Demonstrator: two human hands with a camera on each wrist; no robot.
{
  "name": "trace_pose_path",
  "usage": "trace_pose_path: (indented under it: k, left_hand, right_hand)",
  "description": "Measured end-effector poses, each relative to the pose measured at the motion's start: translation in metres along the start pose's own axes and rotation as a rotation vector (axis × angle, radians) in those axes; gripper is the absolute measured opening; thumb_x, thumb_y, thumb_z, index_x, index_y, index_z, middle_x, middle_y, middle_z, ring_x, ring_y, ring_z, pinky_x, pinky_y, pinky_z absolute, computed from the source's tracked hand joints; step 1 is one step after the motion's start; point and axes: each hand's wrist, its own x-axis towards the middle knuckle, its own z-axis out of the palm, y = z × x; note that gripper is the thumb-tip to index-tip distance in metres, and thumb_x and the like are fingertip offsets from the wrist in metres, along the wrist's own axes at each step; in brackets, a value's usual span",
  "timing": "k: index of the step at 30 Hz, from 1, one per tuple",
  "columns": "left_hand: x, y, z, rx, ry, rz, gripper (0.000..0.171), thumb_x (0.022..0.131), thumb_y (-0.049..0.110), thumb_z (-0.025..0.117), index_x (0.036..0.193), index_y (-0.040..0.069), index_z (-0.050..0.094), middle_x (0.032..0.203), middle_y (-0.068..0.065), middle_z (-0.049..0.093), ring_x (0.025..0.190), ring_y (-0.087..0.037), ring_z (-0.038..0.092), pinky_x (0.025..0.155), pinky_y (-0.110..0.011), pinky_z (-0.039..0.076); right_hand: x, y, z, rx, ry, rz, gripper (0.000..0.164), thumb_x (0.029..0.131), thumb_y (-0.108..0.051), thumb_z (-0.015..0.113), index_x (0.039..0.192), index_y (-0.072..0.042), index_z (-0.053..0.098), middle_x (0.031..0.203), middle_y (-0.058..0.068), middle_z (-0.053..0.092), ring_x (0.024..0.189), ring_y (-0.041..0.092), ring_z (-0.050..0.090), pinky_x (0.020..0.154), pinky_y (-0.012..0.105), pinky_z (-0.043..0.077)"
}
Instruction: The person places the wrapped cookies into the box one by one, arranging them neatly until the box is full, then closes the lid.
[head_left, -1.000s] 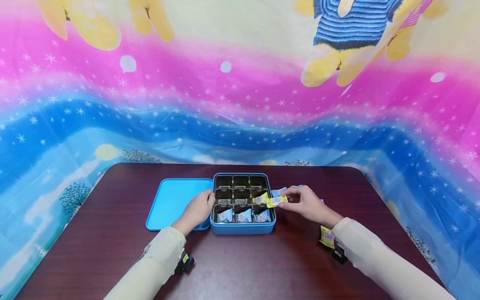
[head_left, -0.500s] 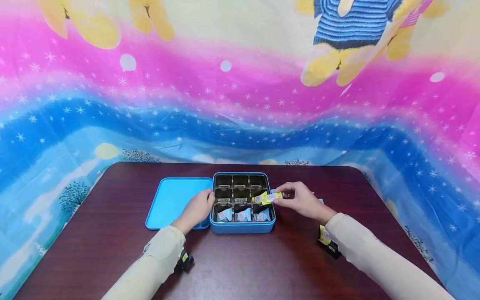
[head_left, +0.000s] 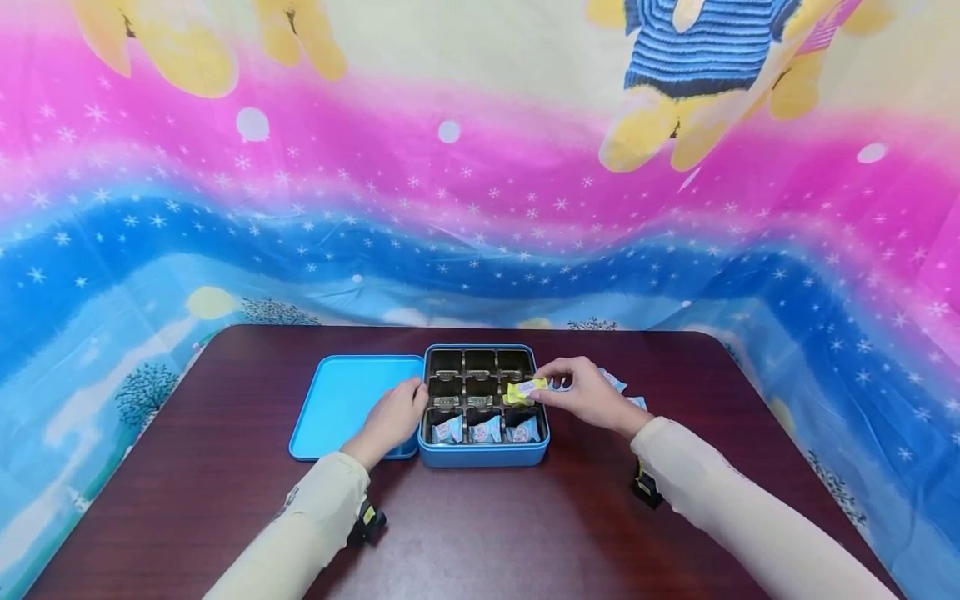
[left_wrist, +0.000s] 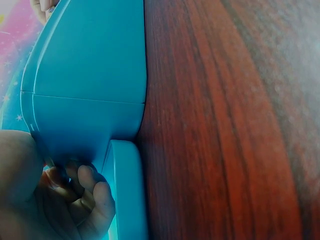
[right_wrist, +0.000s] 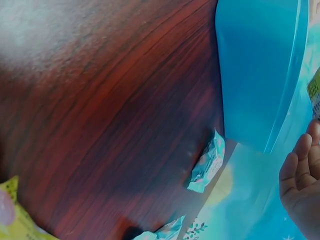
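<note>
A blue tin box with a divided dark insert stands on the table. Blue-wrapped candies fill its front row. My right hand pinches a yellow-wrapped candy between thumb and fingertips, over the right compartment of the middle row. Beneath it, another yellow candy is mostly hidden. In the right wrist view, the held candy shows only partly, above the fingertips. My left hand grips the box's left rim. Its curled fingers lie against the box wall in the left wrist view.
Left of the box lies the blue lid, partly under my left hand. To the right, loose blue candies lie on the brown table. A yellow candy lies nearer the front. A printed cloth hangs behind the table.
My right hand has moved left with the yellow candy, from the box's right edge to over the middle-row right compartment. The left hand has stayed at the rim.
</note>
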Motion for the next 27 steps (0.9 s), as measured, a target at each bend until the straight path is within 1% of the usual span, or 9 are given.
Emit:
trace_pose_path:
  k: [5, 12, 18, 23, 27]
  left_hand:
    - [0.0, -0.001, 0.0, -0.003, 0.005, 0.001, 0.03, 0.107, 0.027, 0.04, 0.082, 0.013, 0.05, 0.071, -0.005, 0.047, 0.06, -0.02, 0.045, 0.056, -0.032, 0.036]
    - [0.002, -0.002, 0.001, -0.004, 0.0, 0.0, 0.03, 0.107, 0.027, 0.04, 0.083, 0.013, 0.05, 0.071, -0.005, 0.047, 0.06, -0.019, 0.045, 0.056, -0.032, 0.036]
    - [0.002, -0.004, 0.001, -0.002, 0.008, 0.011, 0.029, 0.107, 0.027, 0.04, 0.084, 0.013, 0.051, 0.071, -0.005, 0.048, 0.06, -0.02, 0.046, 0.057, -0.033, 0.036]
    - [0.004, -0.005, 0.002, 0.007, 0.012, 0.019, 0.028, 0.107, 0.026, 0.041, 0.085, 0.013, 0.051, 0.071, -0.005, 0.047, 0.062, -0.02, 0.047, 0.059, -0.033, 0.037]
    - [0.004, -0.005, 0.003, 0.002, 0.008, 0.017, 0.028, 0.107, 0.026, 0.041, 0.085, 0.013, 0.052, 0.072, -0.006, 0.048, 0.062, -0.02, 0.047, 0.059, -0.033, 0.037]
  right_hand:
    - [0.005, -0.002, 0.004, 0.004, -0.004, -0.002, 0.027, 0.089, -0.032, 0.078, 0.11, -0.016, 0.075, 0.102, 0.002, 0.069, 0.085, 0.019, 0.053, 0.07, 0.031, 0.049]
    - [0.013, -0.005, 0.008, -0.002, -0.017, 0.012, 0.027, 0.089, -0.032, 0.078, 0.11, -0.016, 0.075, 0.106, 0.002, 0.069, 0.09, 0.019, 0.053, 0.075, 0.034, 0.049]
    - [0.021, -0.011, 0.01, -0.021, -0.032, -0.002, 0.027, 0.09, -0.031, 0.077, 0.11, -0.013, 0.074, 0.099, 0.003, 0.068, 0.083, 0.019, 0.052, 0.071, 0.033, 0.046]
    - [0.028, -0.016, 0.014, -0.041, -0.05, -0.022, 0.028, 0.09, -0.027, 0.077, 0.111, -0.01, 0.074, 0.097, 0.004, 0.068, 0.082, 0.017, 0.052, 0.072, 0.033, 0.046]
    - [0.032, -0.02, 0.017, -0.057, -0.067, -0.029, 0.027, 0.09, -0.027, 0.077, 0.111, -0.01, 0.074, 0.091, 0.003, 0.067, 0.077, 0.016, 0.053, 0.071, 0.033, 0.046]
